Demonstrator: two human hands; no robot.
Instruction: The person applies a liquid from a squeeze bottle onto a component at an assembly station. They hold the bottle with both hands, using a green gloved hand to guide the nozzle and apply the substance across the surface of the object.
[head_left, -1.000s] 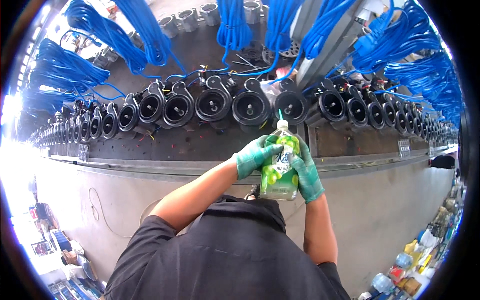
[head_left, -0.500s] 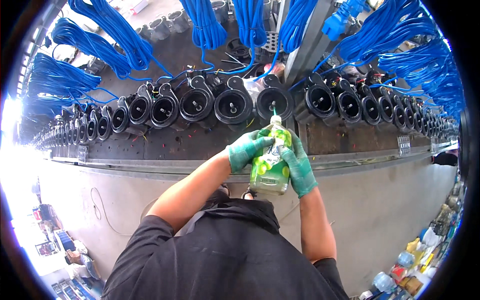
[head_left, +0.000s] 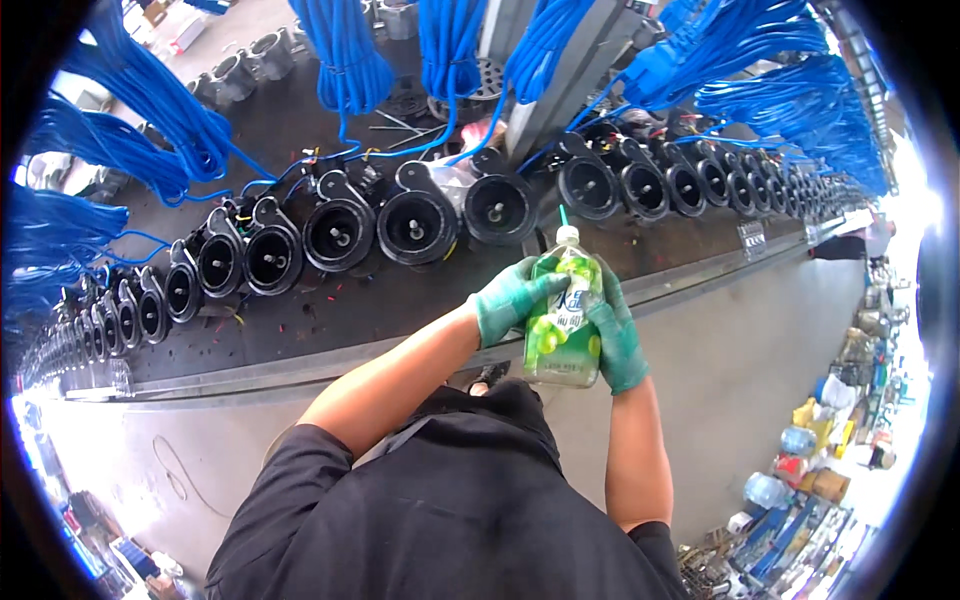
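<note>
Between my two green-gloved hands is a clear plastic bottle (head_left: 562, 345) with a green fruit label, a white cap and a thin teal nozzle on top. My left hand (head_left: 518, 298) wraps its left side, thumb across the label. On the other side my right hand (head_left: 617, 335) grips it, fingers partly hidden behind. The bottle's tip points away from me, towards a row of round black housings with a metal shaft in each. Closest to the nozzle is one black housing (head_left: 499, 212), just beyond it and to the left; the nozzle is apart from its opening.
Bundles of blue cable (head_left: 350, 60) hang over the dark workbench (head_left: 300, 335). A grey metal post (head_left: 560, 85) rises behind the housings. A metal rail (head_left: 400, 350) runs along the bench's near edge. Assorted containers (head_left: 768, 490) lie on the floor at the right.
The view has turned and shifted, so the row of housings now slants up to the right. The nozzle, earlier over a housing's opening, is now outside it, right of that housing. Both hands keep their hold.
</note>
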